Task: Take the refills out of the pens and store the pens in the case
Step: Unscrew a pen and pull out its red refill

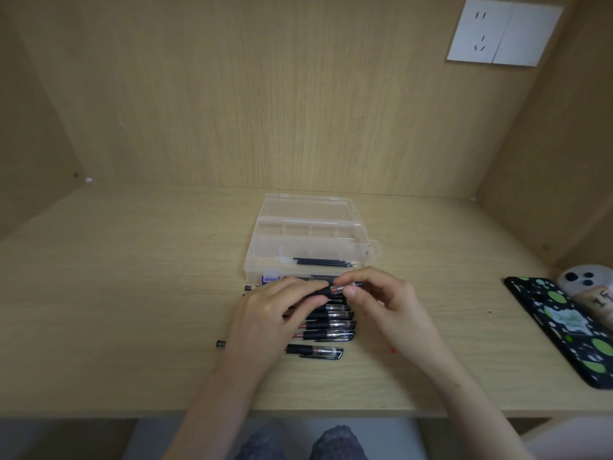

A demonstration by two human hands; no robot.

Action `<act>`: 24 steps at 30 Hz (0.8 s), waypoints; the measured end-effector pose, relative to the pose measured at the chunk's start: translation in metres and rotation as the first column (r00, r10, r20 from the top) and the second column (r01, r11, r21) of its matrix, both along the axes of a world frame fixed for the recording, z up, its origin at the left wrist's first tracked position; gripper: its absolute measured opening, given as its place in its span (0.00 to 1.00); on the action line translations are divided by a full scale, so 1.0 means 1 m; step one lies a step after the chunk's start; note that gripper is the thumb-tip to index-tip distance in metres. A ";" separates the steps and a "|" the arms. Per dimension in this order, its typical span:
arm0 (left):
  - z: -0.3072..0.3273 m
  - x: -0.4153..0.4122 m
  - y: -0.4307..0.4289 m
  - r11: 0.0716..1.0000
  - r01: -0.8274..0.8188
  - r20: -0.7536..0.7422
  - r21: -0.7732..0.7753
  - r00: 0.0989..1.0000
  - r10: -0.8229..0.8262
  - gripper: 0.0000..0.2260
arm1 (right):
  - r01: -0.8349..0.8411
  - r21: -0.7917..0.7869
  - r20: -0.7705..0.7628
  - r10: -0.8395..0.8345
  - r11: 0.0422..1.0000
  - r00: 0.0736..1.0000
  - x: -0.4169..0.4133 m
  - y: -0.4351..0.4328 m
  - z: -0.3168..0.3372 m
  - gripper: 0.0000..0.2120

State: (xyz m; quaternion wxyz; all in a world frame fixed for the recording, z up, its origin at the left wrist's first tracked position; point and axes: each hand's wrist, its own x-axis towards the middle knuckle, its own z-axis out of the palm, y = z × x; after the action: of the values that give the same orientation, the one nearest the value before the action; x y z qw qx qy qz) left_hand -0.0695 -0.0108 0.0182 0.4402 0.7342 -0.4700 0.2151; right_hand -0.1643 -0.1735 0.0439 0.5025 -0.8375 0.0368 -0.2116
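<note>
Two hands hold one pen (338, 289). The left hand (275, 313) is curled round its black grip, and the right hand (381, 300) pinches its clear end. Five more pens (331, 325), black and see-through, lie on the counter (132, 293) just under the hands. One clear case (265, 254) sits open just past the fingers, with a small bunch of thin black refills (325, 261) inside. Two phones (564, 327) lie well apart to the right of the right hand.

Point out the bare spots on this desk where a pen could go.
Widest: the desk left of the case and pens. Also the strip between the right hand and the phone. Crowded: in front of the case, around the left hand.
</note>
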 end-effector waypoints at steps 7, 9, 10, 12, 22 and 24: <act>-0.003 0.000 -0.002 1.000 -0.010 0.019 -0.007 1.000 0.010 0.11 | 0.005 0.070 0.009 -0.006 0.998 1.000 0.002 0.004 -0.003 0.10; -0.003 -0.001 -0.003 1.000 -0.012 0.023 -0.015 1.000 0.012 0.11 | 0.002 0.103 0.005 -0.002 0.995 1.000 0.002 0.005 -0.004 0.10; -0.003 -0.001 -0.003 1.000 -0.011 0.022 -0.017 1.000 0.012 0.11 | -0.002 0.118 0.001 0.001 0.993 1.000 0.003 0.005 -0.005 0.10; -0.004 -0.001 -0.002 1.000 -0.014 0.018 -0.016 1.000 0.014 0.10 | -0.015 0.138 -0.007 0.016 0.990 1.000 0.003 0.005 -0.005 0.10; -0.002 0.000 -0.001 0.998 0.007 -0.050 0.059 0.999 -0.004 0.12 | 0.006 0.151 -0.060 0.003 0.989 0.998 0.001 0.008 -0.010 0.09; -0.001 -0.001 -0.002 0.994 0.011 -0.032 0.107 0.999 -0.008 0.13 | 0.019 0.184 -0.059 -0.008 0.983 0.998 -0.001 0.007 -0.012 0.08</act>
State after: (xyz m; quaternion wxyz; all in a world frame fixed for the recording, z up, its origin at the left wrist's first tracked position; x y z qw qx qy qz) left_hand -0.0702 -0.0128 0.0167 0.4084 0.7578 -0.4775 0.1757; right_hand -0.1653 -0.1666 0.0322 0.5750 -0.7930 0.0764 -0.1864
